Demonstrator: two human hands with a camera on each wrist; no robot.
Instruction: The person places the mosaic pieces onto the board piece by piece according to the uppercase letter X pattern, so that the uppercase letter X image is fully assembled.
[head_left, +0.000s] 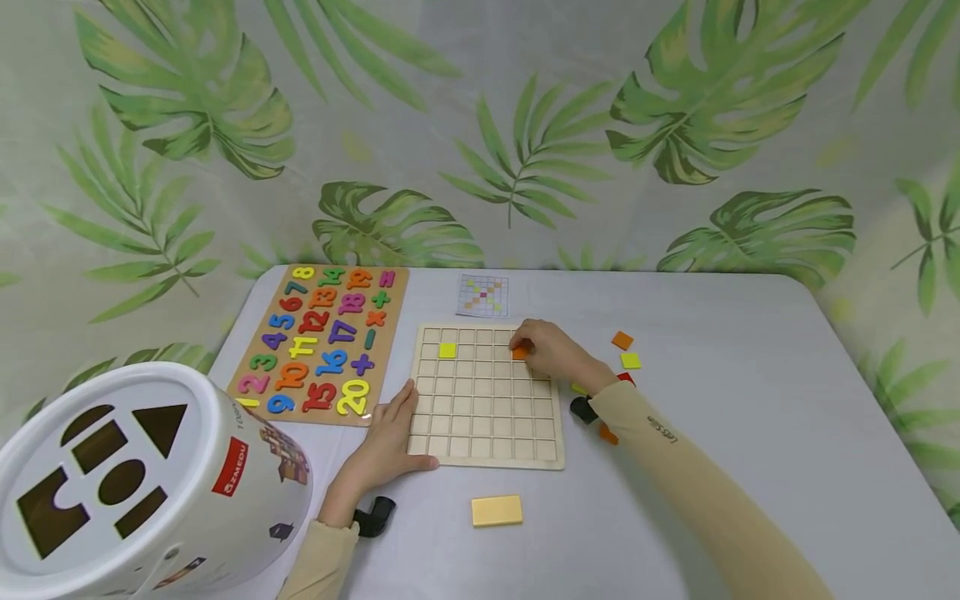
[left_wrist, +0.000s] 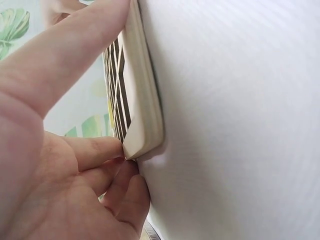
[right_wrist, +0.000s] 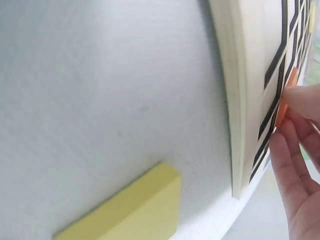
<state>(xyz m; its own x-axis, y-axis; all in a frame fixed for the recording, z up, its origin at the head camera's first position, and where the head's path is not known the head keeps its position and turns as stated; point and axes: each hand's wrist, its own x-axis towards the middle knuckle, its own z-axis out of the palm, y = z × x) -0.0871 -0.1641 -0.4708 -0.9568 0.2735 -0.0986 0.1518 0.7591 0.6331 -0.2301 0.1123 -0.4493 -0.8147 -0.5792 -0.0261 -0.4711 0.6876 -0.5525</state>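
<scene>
A pale wooden grid board (head_left: 487, 462) lies flat on the table. My right hand (head_left: 555, 354) pinches an orange square tile (head_left: 519, 354) at the board's upper right; in the right wrist view, thumb and fingers hold the tile (right_wrist: 283, 112) against the grid. One yellow-green tile (head_left: 447, 350) sits in a cell at the upper left. At the board's near left corner rests my left hand (head_left: 386, 442), its thumb along the near edge and its fingers along the left edge. The left wrist view shows those fingers touching the board's side (left_wrist: 150, 110).
Behind the board lies a small coloured pattern card (head_left: 483, 296). Loose tiles, among them an orange one (head_left: 622, 340) and a yellow-green one (head_left: 631, 361), lie to the right. A number puzzle board (head_left: 251, 367) and a white bucket (head_left: 255, 517) stand left; a yellow block (head_left: 497, 511) lies in front.
</scene>
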